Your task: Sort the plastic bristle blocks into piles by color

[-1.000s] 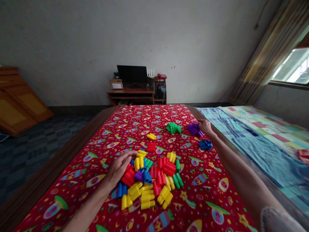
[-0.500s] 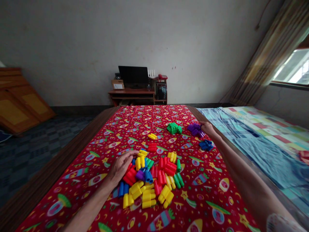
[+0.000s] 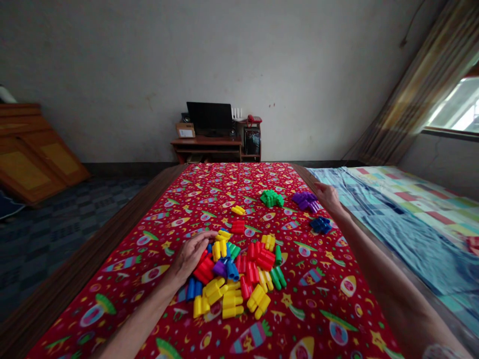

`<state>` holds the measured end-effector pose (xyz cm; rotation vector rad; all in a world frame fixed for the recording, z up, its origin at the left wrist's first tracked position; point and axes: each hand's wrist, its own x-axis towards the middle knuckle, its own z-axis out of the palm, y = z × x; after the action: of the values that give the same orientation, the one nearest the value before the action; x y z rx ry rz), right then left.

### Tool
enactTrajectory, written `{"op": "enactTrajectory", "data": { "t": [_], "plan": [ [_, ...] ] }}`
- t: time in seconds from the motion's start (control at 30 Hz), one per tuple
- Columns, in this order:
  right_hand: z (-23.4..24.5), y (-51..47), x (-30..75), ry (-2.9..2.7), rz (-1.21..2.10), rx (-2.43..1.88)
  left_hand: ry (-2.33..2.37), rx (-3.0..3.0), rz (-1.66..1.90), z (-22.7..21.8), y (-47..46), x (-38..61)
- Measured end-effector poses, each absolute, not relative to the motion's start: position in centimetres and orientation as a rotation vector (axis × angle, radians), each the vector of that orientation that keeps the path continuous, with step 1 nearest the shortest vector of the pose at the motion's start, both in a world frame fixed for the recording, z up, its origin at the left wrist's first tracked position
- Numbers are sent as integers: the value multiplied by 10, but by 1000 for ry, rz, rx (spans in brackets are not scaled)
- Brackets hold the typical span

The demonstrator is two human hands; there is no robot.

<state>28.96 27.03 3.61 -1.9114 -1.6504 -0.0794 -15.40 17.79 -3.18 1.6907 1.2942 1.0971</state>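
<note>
Clear of the purple blocks (image 3: 305, 201) it touched a second ago, the right hand (image 3: 329, 195) now hangs just to their right, over the table's edge. Its fingers are loosely curled; whether they close on anything, I cannot tell. Nearer the wearer, just below that hand, sits the dark blue cluster (image 3: 321, 225); farther to its left, past the purple, lies the green cluster (image 3: 272, 198).

Bent over the left side of the mixed heap, the left hand (image 3: 189, 257) keeps its place, fingertips beside a yellow block (image 3: 224, 235); its grip is hidden. Red blocks (image 3: 204, 270) lie right by its palm, a purple block (image 3: 220, 269) just beyond them, and a lone yellow piece (image 3: 238, 210) farther ahead on the red cloth (image 3: 149, 291).
</note>
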Motion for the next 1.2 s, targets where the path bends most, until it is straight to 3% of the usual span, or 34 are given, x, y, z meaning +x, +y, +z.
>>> {"op": "enactTrajectory", "data": {
  "t": [0.27, 0.57, 0.83, 1.03, 1.2],
  "plan": [
    [39, 216, 166, -2191, 381, -1203, 1305, 1731, 1073, -25, 175, -152],
    [4, 242, 47, -2763, 581, -540, 1377, 1803, 1075, -23, 174, -153],
    [-1, 227, 59, -2669, 229, -827, 1430, 1771, 1112, -21, 173, -151],
    [15, 186, 129, -2358, 128, -968, 1405, 1792, 1108, -25, 176, -152],
    [19, 158, 212, -2082, 95, -1392, 1408, 1820, 1108, -28, 179, -153]
  ]
}}
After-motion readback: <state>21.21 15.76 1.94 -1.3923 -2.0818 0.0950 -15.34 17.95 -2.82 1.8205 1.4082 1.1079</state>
